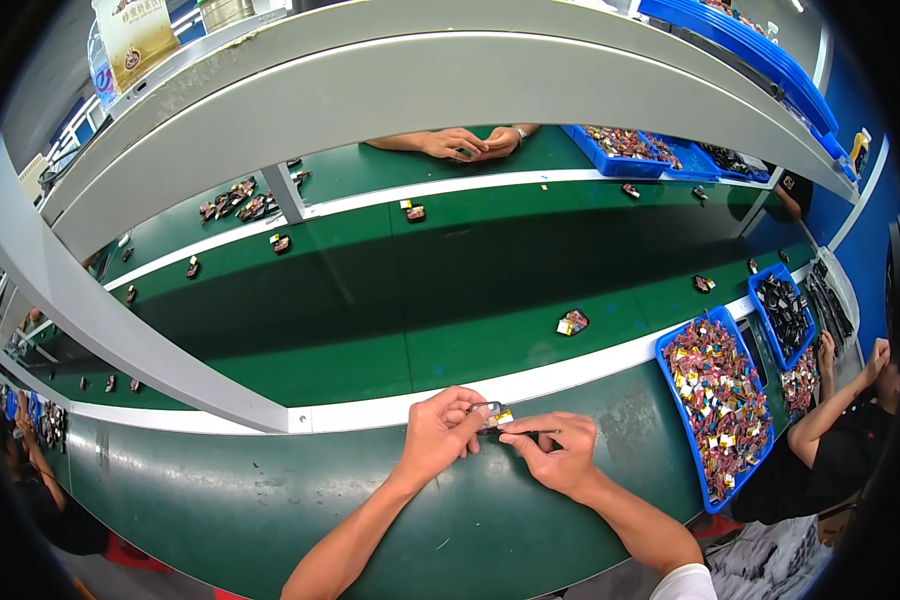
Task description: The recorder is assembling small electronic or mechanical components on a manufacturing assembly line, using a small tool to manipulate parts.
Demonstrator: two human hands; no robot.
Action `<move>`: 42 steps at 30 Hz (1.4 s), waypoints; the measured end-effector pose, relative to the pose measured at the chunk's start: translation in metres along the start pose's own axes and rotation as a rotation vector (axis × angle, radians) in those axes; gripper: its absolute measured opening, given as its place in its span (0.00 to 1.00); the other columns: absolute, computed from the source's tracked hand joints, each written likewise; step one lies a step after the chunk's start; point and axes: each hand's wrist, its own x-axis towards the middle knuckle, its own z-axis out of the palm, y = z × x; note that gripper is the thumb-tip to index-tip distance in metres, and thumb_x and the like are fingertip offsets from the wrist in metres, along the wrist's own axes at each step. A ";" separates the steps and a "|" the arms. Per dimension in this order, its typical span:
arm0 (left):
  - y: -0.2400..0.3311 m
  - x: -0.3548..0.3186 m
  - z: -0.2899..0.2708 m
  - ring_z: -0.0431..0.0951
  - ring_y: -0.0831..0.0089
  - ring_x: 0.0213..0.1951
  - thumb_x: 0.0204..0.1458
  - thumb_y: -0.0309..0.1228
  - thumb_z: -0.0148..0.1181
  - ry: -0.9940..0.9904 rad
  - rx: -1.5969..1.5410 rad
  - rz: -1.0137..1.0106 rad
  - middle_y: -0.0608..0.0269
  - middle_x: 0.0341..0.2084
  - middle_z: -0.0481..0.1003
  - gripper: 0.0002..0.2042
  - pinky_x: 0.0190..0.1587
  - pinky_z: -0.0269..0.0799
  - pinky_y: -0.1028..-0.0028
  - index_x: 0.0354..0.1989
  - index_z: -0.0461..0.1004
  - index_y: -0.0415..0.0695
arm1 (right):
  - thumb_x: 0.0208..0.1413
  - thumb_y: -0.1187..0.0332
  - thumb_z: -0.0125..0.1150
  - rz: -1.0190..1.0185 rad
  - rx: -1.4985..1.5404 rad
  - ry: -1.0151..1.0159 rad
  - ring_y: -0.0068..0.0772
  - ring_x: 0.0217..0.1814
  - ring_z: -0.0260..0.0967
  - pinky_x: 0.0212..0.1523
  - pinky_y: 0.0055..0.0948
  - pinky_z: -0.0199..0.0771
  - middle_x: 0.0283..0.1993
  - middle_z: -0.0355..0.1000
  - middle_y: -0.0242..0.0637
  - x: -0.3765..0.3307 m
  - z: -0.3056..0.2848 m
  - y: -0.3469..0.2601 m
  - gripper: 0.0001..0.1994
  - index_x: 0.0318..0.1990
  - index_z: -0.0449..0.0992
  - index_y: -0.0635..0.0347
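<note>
Above the green worktable (270, 490), both my hands meet over a small black-framed electronic part (491, 414) with a yellow and white patch on it. My left hand (435, 438) is closed around its left side, thumb and fingers pinching it. At its right edge, my right hand (562, 452) pinches with thumb and forefinger. The fingertips partly cover the part, so its finer details cannot be made out. To the right of my right hand stands a blue tray (683, 428) heaped with small reddish, white and yellow pieces.
Beyond a white rail (590, 372) runs a green conveyor belt (360, 370) carrying scattered small parts (573, 322). A grey shelf frame (450, 85) arches overhead. A smaller blue tray (760, 305) holds black pieces. Co-workers' hands (475, 144) show across the belt and at both sides.
</note>
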 end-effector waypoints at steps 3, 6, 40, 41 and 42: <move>-0.001 0.000 0.000 0.75 0.82 0.19 0.58 0.24 0.62 0.000 -0.024 -0.005 0.63 0.26 0.80 0.06 0.17 0.64 0.81 0.41 0.76 0.34 | 0.42 0.76 0.77 0.003 -0.001 -0.005 0.18 0.11 0.57 0.18 0.21 0.59 0.28 0.83 0.31 -0.001 0.000 0.001 0.06 0.28 0.85 0.57; -0.003 0.001 -0.002 0.76 0.81 0.20 0.59 0.23 0.61 -0.020 -0.029 -0.003 0.62 0.27 0.79 0.07 0.18 0.65 0.81 0.42 0.76 0.33 | 0.42 0.76 0.77 0.008 -0.001 -0.002 0.17 0.11 0.57 0.18 0.21 0.59 0.28 0.83 0.31 -0.002 0.000 0.002 0.06 0.28 0.85 0.57; -0.007 -0.004 0.021 0.77 0.78 0.21 0.58 0.18 0.59 0.127 0.109 0.031 0.59 0.23 0.78 0.08 0.20 0.76 0.78 0.45 0.72 0.30 | 0.43 0.76 0.75 -0.120 -0.039 0.016 0.18 0.13 0.64 0.18 0.22 0.54 0.27 0.82 0.29 0.002 0.000 -0.001 0.06 0.29 0.84 0.56; -0.008 -0.003 0.022 0.77 0.78 0.21 0.58 0.18 0.59 0.124 0.112 0.034 0.59 0.23 0.78 0.08 0.20 0.76 0.78 0.45 0.72 0.30 | 0.43 0.76 0.75 -0.121 -0.040 0.022 0.18 0.13 0.64 0.18 0.22 0.54 0.27 0.82 0.29 0.002 0.001 0.000 0.06 0.29 0.84 0.56; -0.009 -0.003 0.022 0.78 0.78 0.20 0.57 0.18 0.60 0.146 0.115 0.044 0.58 0.23 0.79 0.07 0.19 0.75 0.77 0.43 0.73 0.30 | 0.43 0.76 0.76 -0.120 -0.032 0.031 0.18 0.12 0.62 0.18 0.23 0.53 0.27 0.82 0.29 0.001 0.002 0.001 0.06 0.29 0.84 0.56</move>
